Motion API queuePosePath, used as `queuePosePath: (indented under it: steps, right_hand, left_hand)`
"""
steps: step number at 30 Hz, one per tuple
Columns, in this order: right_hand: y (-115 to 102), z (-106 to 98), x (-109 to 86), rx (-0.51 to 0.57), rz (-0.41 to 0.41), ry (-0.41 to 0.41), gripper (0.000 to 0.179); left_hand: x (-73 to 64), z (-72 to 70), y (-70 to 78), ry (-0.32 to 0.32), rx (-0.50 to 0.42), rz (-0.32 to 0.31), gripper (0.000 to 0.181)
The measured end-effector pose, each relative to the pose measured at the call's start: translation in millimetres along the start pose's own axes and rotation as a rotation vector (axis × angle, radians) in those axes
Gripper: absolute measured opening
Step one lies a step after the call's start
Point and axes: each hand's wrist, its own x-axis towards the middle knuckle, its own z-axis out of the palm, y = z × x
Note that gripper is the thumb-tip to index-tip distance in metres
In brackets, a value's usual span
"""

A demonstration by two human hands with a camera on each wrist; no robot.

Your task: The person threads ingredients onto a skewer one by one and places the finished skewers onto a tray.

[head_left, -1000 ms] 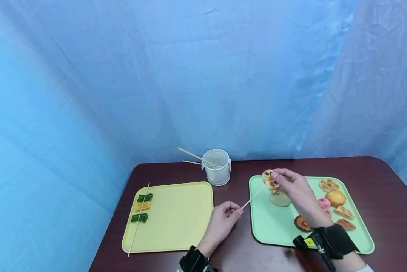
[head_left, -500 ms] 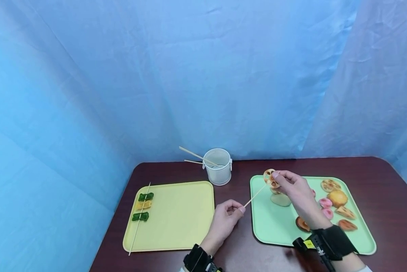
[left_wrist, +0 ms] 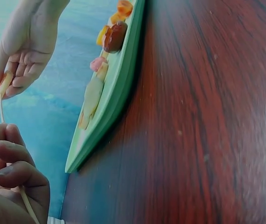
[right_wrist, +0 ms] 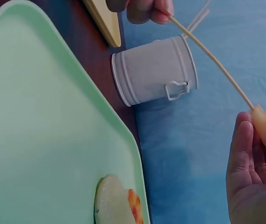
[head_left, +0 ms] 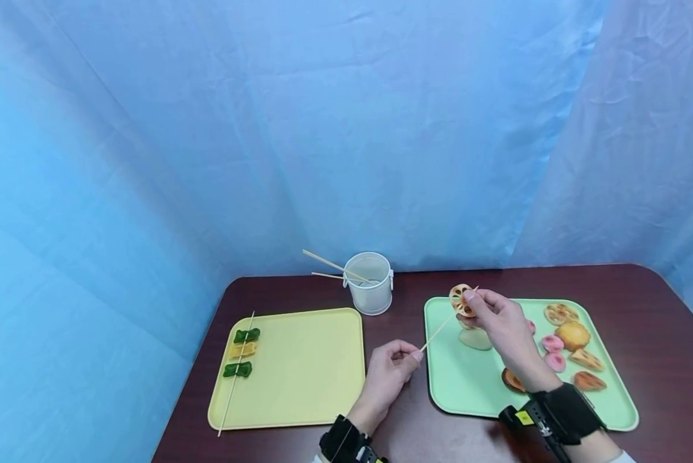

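In the head view my left hand (head_left: 384, 379) pinches a thin wooden skewer (head_left: 438, 332) between thumb and fingers. My right hand (head_left: 505, 331) holds a lotus root slice (head_left: 460, 299) by its edge above the green tray (head_left: 453, 392). The skewer runs from the left fingers up into the slice, and its tip shows just past the slice by the right thumb. The right wrist view shows the skewer (right_wrist: 212, 56) slightly bowed, its end in the slice (right_wrist: 265, 133). Below the slice, a pale oval piece (head_left: 475, 339) lies on the green tray, partly covering another slice.
A yellow tray (head_left: 306, 373) on the left bears a skewer with green pieces (head_left: 238, 370) and a yellow piece (head_left: 243, 350). A white bucket (head_left: 372, 296) with skewers stands behind. Pink pieces (head_left: 553, 362), a mushroom (head_left: 512, 381) and other food pieces lie on the green tray.
My left hand has moved slightly right and up toward the slice with the skewer. The skewer's tip now shows beyond the slice. My right hand has barely moved.
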Motion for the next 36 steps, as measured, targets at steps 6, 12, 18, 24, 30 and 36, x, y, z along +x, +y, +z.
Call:
queuePosePath:
  steps: [6, 12, 18, 24, 30, 36]
  right_hand:
    - [2, 15, -4.3, -0.104, -0.041, -0.052, 0.047]
    - [3, 25, -7.0, -0.052, -0.054, -0.044, 0.044]
    - [5, 29, -7.6, -0.077, -0.069, -0.068, 0.039]
    - [8, 32, -7.7, -0.097, -0.089, -0.097, 0.037]
    - [11, 32, -6.9, -0.129, -0.108, -0.12, 0.034]
    - [17, 39, -7.8, -0.19, -0.112, -0.168, 0.033]
  left_hand:
    - [2.6, 8.4, 5.1, -0.006, -0.035, -0.007, 0.015]
    - [5.3, 13.1, 8.2, 0.003, -0.026, 0.006, 0.014]
    - [6.5, 14.3, 8.3, 0.015, -0.044, -0.022, 0.015]
    - [7.4, 14.3, 8.8, 0.02, -0.036, -0.015, 0.017]
    - [8.0, 13.5, 6.7, 0.021, -0.041, -0.037, 0.018]
    - [10.6, 12.1, 4.2, 0.032, -0.062, -0.068, 0.013]
